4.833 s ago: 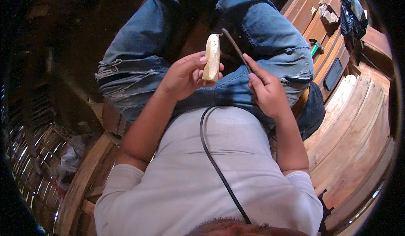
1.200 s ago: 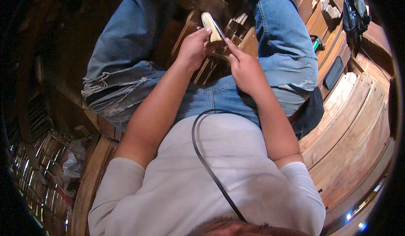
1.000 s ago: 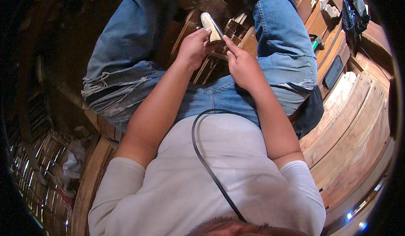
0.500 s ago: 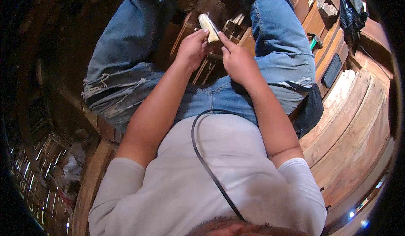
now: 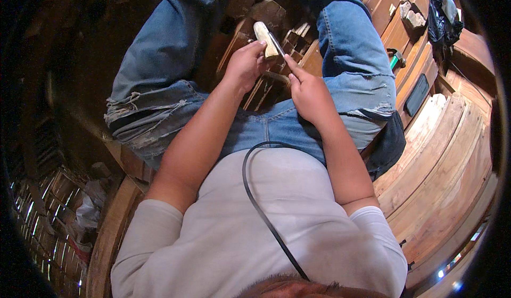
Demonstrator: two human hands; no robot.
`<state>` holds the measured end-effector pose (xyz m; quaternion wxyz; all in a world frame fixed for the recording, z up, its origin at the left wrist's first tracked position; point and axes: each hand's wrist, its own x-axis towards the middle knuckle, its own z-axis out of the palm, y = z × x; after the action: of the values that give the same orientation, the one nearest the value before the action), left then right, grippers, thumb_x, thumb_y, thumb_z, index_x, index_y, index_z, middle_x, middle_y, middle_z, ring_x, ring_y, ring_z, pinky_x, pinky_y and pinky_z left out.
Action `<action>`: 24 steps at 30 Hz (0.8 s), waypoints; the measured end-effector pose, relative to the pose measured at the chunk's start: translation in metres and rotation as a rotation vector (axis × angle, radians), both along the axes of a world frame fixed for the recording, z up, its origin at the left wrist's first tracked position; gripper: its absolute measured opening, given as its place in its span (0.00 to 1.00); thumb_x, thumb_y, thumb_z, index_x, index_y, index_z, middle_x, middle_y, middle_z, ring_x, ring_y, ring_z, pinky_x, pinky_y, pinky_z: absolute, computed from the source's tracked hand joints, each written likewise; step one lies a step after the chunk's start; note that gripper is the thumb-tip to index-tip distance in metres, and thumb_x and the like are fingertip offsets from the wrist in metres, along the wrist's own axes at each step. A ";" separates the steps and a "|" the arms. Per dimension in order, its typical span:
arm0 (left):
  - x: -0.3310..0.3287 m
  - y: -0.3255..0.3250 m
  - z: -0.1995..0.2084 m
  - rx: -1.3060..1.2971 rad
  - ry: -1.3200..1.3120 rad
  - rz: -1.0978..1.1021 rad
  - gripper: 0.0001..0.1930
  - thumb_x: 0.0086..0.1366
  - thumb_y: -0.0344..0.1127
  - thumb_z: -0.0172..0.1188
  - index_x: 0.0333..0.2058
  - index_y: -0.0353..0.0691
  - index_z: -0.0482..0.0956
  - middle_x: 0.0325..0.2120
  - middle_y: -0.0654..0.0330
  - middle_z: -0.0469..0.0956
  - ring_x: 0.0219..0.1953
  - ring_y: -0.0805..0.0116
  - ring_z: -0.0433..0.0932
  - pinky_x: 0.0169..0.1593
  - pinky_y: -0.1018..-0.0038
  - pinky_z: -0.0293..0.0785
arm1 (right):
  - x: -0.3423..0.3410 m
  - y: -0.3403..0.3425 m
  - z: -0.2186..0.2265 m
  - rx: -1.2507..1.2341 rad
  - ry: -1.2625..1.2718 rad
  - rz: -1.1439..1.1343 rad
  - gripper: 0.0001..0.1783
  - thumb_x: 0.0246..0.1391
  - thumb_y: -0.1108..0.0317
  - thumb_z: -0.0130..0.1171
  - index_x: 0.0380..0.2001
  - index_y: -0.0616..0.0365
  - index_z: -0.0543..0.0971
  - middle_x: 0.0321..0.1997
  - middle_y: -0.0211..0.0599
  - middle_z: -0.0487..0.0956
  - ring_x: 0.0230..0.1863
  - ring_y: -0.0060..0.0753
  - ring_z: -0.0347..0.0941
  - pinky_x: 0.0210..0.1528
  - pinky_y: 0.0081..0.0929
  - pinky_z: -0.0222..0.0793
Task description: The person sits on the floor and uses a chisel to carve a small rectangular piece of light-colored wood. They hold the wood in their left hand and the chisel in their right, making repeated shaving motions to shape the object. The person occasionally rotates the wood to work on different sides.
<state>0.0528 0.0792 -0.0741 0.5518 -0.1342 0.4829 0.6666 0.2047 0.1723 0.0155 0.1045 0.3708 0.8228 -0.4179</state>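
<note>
Between my thighs, my left hand (image 5: pixel 247 65) grips a pale, cream-coloured carved piece (image 5: pixel 263 34) by its lower end. The piece is elongated with a rounded top and looks like wood, though I cannot be sure. My right hand (image 5: pixel 310 92) is closed on a slim knife (image 5: pixel 276 43), its index finger stretched along the tool. The dark narrow blade slants up and left, its tip touching or very close to the piece's right side. The handle is hidden inside my right fist.
Stacked wood blocks (image 5: pixel 266 13) stand beyond my hands. To the right lie planks (image 5: pixel 436 154), a dark phone (image 5: pixel 417 95), a green-handled tool (image 5: pixel 394 61), a pale chunk (image 5: pixel 412 15) and a black plastic bag (image 5: pixel 443 18). A black cable (image 5: pixel 261 207) runs down my shirt.
My right hand has drawn down and a little right, sliding the blade away along the piece. My left hand and the piece have shifted slightly.
</note>
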 end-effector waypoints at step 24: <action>0.005 0.000 0.015 -0.065 0.038 -0.041 0.14 0.76 0.38 0.52 0.52 0.36 0.78 0.41 0.61 0.82 0.41 0.70 0.81 0.47 0.68 0.80 | -0.007 0.000 0.013 0.059 -0.069 0.109 0.26 0.67 0.65 0.50 0.67 0.44 0.71 0.34 0.64 0.81 0.38 0.67 0.79 0.44 0.57 0.73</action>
<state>0.0579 0.0792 -0.0596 0.5514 -0.1295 0.5175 0.6414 0.1978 0.1724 0.0285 0.1445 0.3423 0.8497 -0.3742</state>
